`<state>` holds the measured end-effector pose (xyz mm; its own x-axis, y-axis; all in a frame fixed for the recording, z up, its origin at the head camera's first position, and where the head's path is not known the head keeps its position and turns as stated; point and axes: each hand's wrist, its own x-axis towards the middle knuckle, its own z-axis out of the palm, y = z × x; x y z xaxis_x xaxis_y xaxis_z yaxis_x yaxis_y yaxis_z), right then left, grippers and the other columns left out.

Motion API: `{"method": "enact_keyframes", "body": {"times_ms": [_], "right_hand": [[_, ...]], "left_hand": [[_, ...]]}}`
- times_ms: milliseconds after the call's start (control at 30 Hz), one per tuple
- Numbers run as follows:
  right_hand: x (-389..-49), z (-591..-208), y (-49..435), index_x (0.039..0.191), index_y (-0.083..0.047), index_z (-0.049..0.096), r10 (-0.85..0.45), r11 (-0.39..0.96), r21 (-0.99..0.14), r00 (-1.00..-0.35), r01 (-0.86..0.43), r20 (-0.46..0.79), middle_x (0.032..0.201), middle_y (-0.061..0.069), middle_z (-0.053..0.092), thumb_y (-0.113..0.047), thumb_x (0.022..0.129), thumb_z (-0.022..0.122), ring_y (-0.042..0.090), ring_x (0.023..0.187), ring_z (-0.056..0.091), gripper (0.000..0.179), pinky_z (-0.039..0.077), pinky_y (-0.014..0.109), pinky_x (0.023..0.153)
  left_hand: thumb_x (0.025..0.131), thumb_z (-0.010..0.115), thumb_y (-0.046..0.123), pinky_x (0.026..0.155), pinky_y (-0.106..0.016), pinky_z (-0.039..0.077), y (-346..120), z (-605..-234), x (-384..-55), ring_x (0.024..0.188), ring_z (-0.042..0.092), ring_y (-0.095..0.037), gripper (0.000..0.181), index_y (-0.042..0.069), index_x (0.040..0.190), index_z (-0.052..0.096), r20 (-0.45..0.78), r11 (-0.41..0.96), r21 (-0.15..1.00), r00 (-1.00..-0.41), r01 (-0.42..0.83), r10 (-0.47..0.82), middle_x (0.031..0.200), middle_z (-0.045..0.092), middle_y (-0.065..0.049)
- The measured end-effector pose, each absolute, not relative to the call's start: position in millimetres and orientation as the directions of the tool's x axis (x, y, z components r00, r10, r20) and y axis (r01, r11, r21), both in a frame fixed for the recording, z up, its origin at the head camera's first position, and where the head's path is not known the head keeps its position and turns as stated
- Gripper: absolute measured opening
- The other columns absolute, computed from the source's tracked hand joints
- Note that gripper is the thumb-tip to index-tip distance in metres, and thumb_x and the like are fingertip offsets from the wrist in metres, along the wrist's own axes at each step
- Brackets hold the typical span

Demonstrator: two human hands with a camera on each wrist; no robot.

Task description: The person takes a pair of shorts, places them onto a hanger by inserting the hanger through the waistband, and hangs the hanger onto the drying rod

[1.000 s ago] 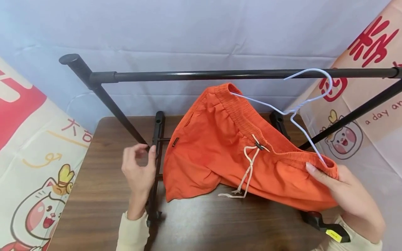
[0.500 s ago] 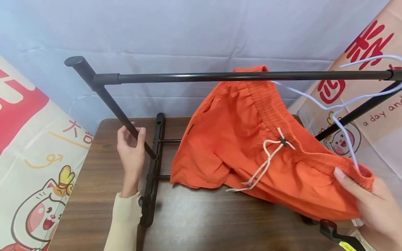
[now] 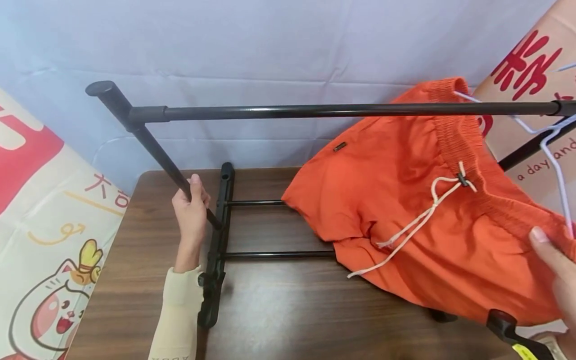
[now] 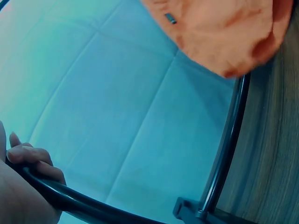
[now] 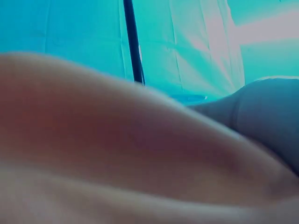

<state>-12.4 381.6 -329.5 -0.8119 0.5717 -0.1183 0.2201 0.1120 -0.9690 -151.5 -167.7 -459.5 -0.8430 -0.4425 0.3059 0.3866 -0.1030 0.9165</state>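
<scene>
Orange shorts (image 3: 405, 175) with a pale drawstring hang at a slant on the right of the head view. Their waistband is spread over a thin white hanger (image 3: 559, 175), whose hook runs partly out of frame. My right hand (image 3: 562, 280) grips the right end of the waistband, thumb in front; its fingers are hidden behind the cloth. The upper end of the shorts passes behind the black top rail (image 3: 270, 111). At left, my left hand (image 3: 191, 210) is wrapped around the rack's upright pole (image 3: 155, 150); its curled fingers (image 4: 37, 158) show in the left wrist view.
A black foot bar (image 3: 216, 250) and two thin lower rods (image 3: 279, 255) rest on the brown wooden table (image 3: 126, 270). A pale cloth (image 3: 252, 50) hangs behind, with printed cartoon panels at both sides. The right wrist view is mostly blocked by blurred skin.
My right hand has carried the shorts and hanger to the right, and the hook has gone behind the rail's level and mostly out of frame. My left hand has closed around the upright pole.
</scene>
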Motion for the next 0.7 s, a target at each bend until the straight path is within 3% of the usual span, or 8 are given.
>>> {"method": "enact_keyframes", "body": {"times_ms": [167, 267, 333, 500, 567, 600, 633, 700], "right_hand": [[-24.2, -319.7, 377.3, 0.128, -0.047, 0.051, 0.669, 0.257, -0.920, -0.742, 0.296, -0.052, 0.117, -0.035, 0.051, -0.024, 0.106, 0.057, -0.011, 0.115, 0.043, 0.033, 0.025, -0.004, 0.100], [-30.8, -315.4, 372.6, 0.126, -0.047, 0.051, 0.694, 0.226, -0.922, -0.716, 0.314, -0.074, 0.117, -0.034, 0.050, -0.022, 0.107, 0.054, -0.011, 0.117, 0.042, 0.031, 0.024, -0.004, 0.103], [-31.2, -313.7, 370.7, 0.129, -0.050, 0.047, 0.674, 0.129, -0.927, -0.718, 0.351, -0.177, 0.120, -0.036, 0.047, -0.029, 0.107, 0.057, -0.012, 0.118, 0.039, 0.032, 0.018, 0.002, 0.113], [-30.3, -319.3, 369.8, 0.121, -0.049, 0.050, 0.570, 0.135, -0.909, -0.781, 0.395, -0.255, 0.106, -0.032, 0.048, -0.034, 0.107, 0.059, -0.010, 0.101, 0.039, 0.023, 0.026, 0.006, 0.102], [-30.9, -323.1, 370.6, 0.108, -0.045, 0.055, 0.559, 0.256, -0.883, -0.805, 0.393, -0.196, 0.091, -0.029, 0.051, -0.031, 0.108, 0.057, -0.005, 0.088, 0.042, 0.014, 0.033, 0.008, 0.081], [-30.0, -323.9, 371.9, 0.108, -0.046, 0.055, 0.546, 0.275, -0.860, -0.806, 0.430, -0.229, 0.088, -0.030, 0.051, -0.036, 0.107, 0.058, -0.003, 0.086, 0.044, 0.010, 0.036, 0.011, 0.076], [-29.6, -324.4, 372.5, 0.108, -0.047, 0.056, 0.541, 0.319, -0.825, -0.804, 0.467, -0.246, 0.085, -0.030, 0.050, -0.040, 0.107, 0.057, -0.001, 0.084, 0.043, 0.007, 0.035, 0.015, 0.073], [-30.0, -326.0, 374.5, 0.119, -0.047, 0.055, 0.508, 0.351, -0.786, -0.809, 0.509, -0.298, 0.089, -0.029, 0.051, -0.048, 0.106, 0.055, 0.006, 0.089, 0.046, 0.013, 0.045, 0.025, 0.085]], "left_hand": [[0.109, 0.058, 0.029, 0.050, -0.023, 0.024, -167.8, -458.9, -150.2, 0.047, 0.032, -0.009, 0.045, 0.014, 0.069, 0.042, 0.319, -0.074, 0.920, -0.848, 0.384, -0.423, 0.053, 0.036, 0.008], [0.109, 0.057, 0.029, 0.049, -0.024, 0.021, -167.3, -458.6, -149.2, 0.047, 0.029, -0.009, 0.046, 0.013, 0.069, 0.041, 0.323, -0.074, 0.920, -0.850, 0.386, -0.416, 0.053, 0.035, 0.008], [0.109, 0.058, 0.029, 0.049, -0.024, 0.021, -166.8, -458.4, -148.6, 0.047, 0.029, -0.010, 0.045, 0.014, 0.069, 0.042, 0.322, -0.073, 0.920, -0.848, 0.385, -0.421, 0.053, 0.035, 0.008], [0.109, 0.058, 0.027, 0.050, -0.024, 0.022, -165.5, -458.4, -148.7, 0.048, 0.029, -0.010, 0.045, 0.013, 0.070, 0.042, 0.333, -0.071, 0.915, -0.844, 0.397, -0.420, 0.053, 0.035, 0.008], [0.109, 0.059, 0.026, 0.051, -0.024, 0.022, -165.3, -458.6, -148.7, 0.048, 0.030, -0.010, 0.045, 0.013, 0.069, 0.042, 0.328, -0.079, 0.915, -0.846, 0.395, -0.421, 0.053, 0.036, 0.007], [0.109, 0.059, 0.027, 0.051, -0.024, 0.023, -165.4, -458.8, -148.7, 0.048, 0.031, -0.010, 0.045, 0.013, 0.069, 0.042, 0.325, -0.078, 0.917, -0.846, 0.391, -0.422, 0.053, 0.036, 0.007], [0.109, 0.059, 0.027, 0.051, -0.023, 0.023, -165.6, -459.0, -148.6, 0.048, 0.031, -0.010, 0.045, 0.013, 0.069, 0.042, 0.322, -0.074, 0.919, -0.846, 0.387, -0.425, 0.053, 0.037, 0.008], [0.108, 0.060, 0.028, 0.051, -0.023, 0.024, -166.4, -459.6, -148.5, 0.048, 0.033, -0.010, 0.045, 0.014, 0.068, 0.043, 0.312, -0.070, 0.924, -0.846, 0.376, -0.432, 0.053, 0.037, 0.007]]}}
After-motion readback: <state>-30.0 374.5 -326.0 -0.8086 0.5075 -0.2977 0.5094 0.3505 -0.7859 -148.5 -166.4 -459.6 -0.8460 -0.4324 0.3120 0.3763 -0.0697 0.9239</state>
